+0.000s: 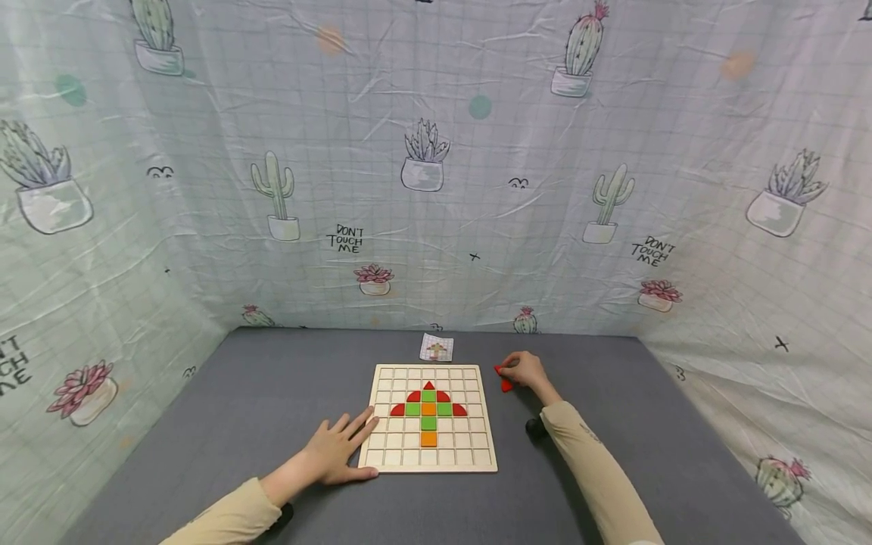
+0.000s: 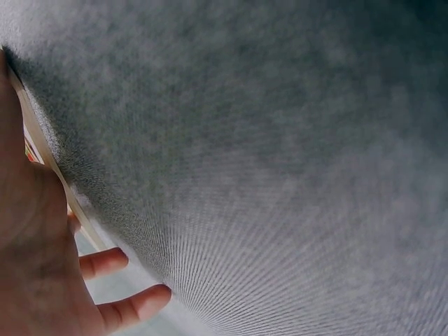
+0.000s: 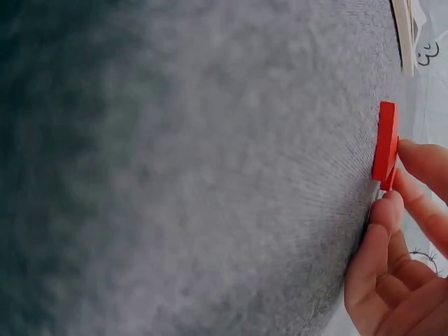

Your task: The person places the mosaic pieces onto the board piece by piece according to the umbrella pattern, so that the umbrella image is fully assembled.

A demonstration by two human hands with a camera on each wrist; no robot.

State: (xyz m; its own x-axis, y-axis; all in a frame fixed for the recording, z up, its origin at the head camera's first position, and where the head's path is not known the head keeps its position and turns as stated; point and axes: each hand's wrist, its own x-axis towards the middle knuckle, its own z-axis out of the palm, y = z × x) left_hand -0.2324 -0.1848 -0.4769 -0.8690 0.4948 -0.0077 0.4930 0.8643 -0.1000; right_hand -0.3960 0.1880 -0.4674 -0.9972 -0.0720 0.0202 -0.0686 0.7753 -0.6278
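A square wooden grid board (image 1: pixel 463 456) lies on the grey table. Red, green and orange flat pieces form a pattern on it, with a green square (image 1: pixel 428 424) above an orange square (image 1: pixel 428 439). My left hand (image 1: pixel 337 452) rests with spread fingers on the board's left edge; its palm and fingers (image 2: pixel 143 304) show in the left wrist view. To the right of the board, my right hand (image 1: pixel 527 370) pinches a small red piece (image 1: pixel 499 370) by its fingertips. Another red piece (image 1: pixel 506 386) lies close by. In the right wrist view, a red piece (image 3: pixel 385 140) stands out beside the fingers.
Behind the board lies a small pattern card (image 1: pixel 437 347) showing a coloured figure on a grid. A cactus-print cloth (image 1: pixel 422 227) surrounds the back and sides of the grey table (image 1: pixel 272 393). Each wrist carries a dark device (image 1: pixel 536 430).
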